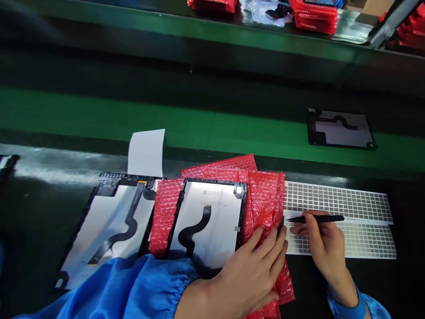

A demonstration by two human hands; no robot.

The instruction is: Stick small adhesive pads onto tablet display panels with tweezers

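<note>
My right hand (323,241) pinches a pair of black tweezers (327,218), their tips pointing left over the left end of the sheets. Beneath it lie two white sheets of small grey square stickers (361,241), one behind the other. My left hand (249,270) rests flat with fingers stretched out across red bubble-wrap bags (265,195), its fingertips at the sheets' left edge. Beside that hand a tablet screen panel (221,228) with a curved black ribbon cable (195,228) lies on the bags. My left forearm covers its lower part.
Another screen panel (113,212) lies to the left, with a blank white paper (146,153) standing up behind it. A further panel (345,133) sits on the green belt (186,128). Stacks of red bubble-wrap packs (315,17) stand on the shelf above.
</note>
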